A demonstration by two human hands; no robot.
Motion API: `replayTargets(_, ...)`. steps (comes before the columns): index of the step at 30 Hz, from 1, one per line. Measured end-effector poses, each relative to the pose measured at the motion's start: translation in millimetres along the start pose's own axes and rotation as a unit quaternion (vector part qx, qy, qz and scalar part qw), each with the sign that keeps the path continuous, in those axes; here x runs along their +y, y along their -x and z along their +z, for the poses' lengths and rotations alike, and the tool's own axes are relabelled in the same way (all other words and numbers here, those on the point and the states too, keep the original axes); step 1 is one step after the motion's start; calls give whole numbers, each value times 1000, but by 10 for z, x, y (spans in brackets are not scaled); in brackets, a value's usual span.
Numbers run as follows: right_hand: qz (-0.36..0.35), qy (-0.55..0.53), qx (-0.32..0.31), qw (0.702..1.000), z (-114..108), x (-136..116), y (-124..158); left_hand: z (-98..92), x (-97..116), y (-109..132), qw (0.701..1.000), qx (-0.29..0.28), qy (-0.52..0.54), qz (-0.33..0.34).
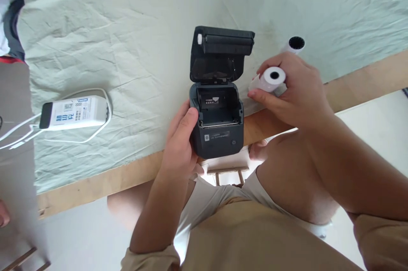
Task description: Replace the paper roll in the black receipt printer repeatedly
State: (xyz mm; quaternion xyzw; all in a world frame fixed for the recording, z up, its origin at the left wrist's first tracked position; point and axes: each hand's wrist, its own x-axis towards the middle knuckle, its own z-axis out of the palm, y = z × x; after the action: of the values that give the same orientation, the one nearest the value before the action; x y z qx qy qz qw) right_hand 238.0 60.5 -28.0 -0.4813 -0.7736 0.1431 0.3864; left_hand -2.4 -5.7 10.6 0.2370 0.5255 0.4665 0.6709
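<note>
A dark grey label printer (219, 143) stands at the table's near edge with its lid (219, 54) raised. Its paper bay looks hollow, with a small printed label inside. My left hand (181, 139) grips the printer's left side, thumb along the rim. To the right of the printer, my right hand (293, 88) is closed around a white paper roll (274, 76), whose dark core faces up. Just behind that hand stands a second roll (296, 43) with a wide black core, partly hidden by my fingers.
A white power strip (76, 112) with looped white cable lies on the left of the pale green tablecloth (127, 49). The wooden table edge (127, 177) runs in front of my lap. Part of another person (12, 20) shows at the upper left.
</note>
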Motion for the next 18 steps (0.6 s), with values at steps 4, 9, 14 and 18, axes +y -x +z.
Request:
replayTargets(4,32,48,-16,998,54,41,17,-11,-15,3,1000,-5,4,-12)
replayTargets(9,-44,65,146,986,-178,13,-8,-50,-64,-4,1000,-14,5,1)
replayTargets(14,110,95,122,982,-294,367,-127,-72,-49,-9,1000,-17,10,0)
replayTargets(18,180,65,62,980,-202,557,-147,-83,-25,-12,999,-43,-3,-22)
